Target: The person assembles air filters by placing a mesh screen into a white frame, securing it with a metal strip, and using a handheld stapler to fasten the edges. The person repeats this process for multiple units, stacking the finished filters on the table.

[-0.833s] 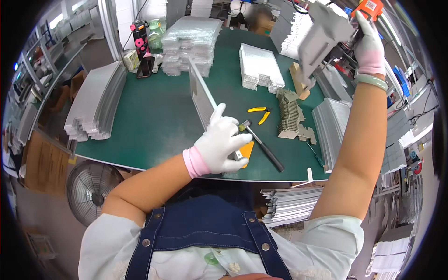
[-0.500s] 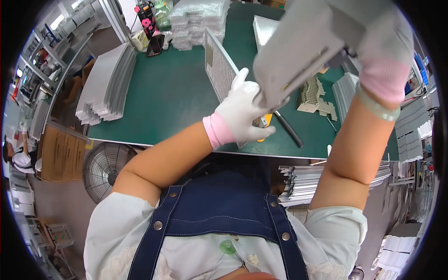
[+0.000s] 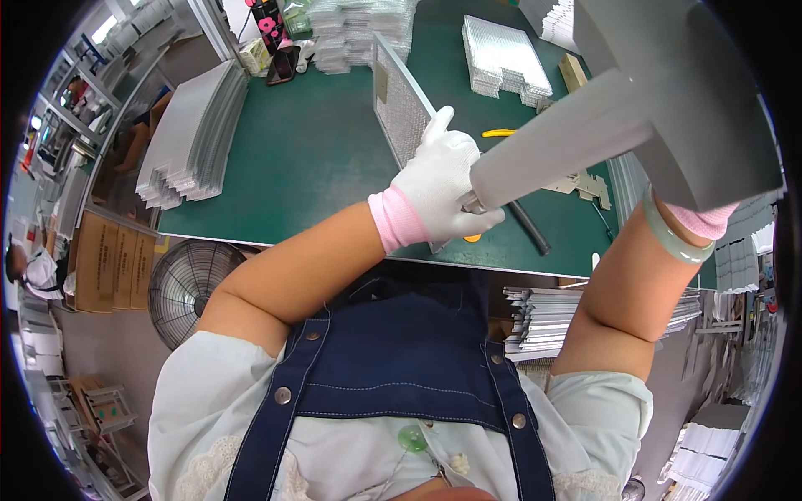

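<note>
My left hand (image 3: 439, 185), in a white glove with a pink cuff, is closed on the edge of a thin metal panel (image 3: 405, 108) standing on edge, its face perforated or textured. A large grey gun-shaped tool (image 3: 568, 138) with a cylindrical barrel slants across the right side. Its metal tip is by my left fingers at the panel; whether it touches cannot be made out. Behind the tool's body is my right hand (image 3: 710, 221), only its pink cuff showing; its fingers are hidden. Below the barrel lies a dark rod-like handle (image 3: 530, 227) on the green table (image 3: 301, 184).
Stacked grey panels (image 3: 188, 134) lie at the left. Bubble-wrapped pieces (image 3: 359, 33) and another wrapped stack (image 3: 505, 58) are at the back. Beige notched parts (image 3: 589, 188) sit at right. A floor fan (image 3: 188, 288) stands left; metal strips (image 3: 535, 321) are below the table edge.
The grey tool has swung so its barrel lies flatter, its body lower at right. My right hand has dropped behind it. My left hand stays at the panel, shifted slightly in view.
</note>
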The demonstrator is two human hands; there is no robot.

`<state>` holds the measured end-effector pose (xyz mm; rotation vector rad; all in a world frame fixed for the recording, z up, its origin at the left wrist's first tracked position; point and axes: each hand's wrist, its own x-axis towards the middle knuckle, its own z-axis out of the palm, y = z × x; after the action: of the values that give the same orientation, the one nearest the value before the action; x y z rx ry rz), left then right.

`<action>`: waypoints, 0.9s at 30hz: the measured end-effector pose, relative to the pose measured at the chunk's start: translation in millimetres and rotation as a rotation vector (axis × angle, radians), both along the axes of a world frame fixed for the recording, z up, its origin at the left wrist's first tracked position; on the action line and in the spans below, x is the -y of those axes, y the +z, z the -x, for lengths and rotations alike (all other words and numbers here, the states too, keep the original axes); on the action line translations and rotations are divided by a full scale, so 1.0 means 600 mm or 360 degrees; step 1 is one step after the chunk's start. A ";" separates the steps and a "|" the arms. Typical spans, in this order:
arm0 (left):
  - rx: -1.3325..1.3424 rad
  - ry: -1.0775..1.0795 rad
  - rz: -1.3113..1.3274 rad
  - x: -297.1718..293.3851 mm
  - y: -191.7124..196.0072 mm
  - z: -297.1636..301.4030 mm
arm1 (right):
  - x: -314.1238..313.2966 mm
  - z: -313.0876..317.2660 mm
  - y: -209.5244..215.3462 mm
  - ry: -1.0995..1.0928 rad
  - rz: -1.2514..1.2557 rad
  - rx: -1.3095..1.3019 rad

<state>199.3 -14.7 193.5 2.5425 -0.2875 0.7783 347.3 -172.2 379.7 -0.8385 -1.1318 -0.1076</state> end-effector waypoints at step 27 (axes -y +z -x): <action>0.0163 0.0103 -0.0230 -0.002 -0.011 -0.006 | -0.113 0.014 -0.076 0.0849 0.0175 -0.0579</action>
<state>203.1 -13.3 186.9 2.6628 -0.3059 0.9456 338.7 -104.5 334.1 -0.5962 -0.9848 0.5342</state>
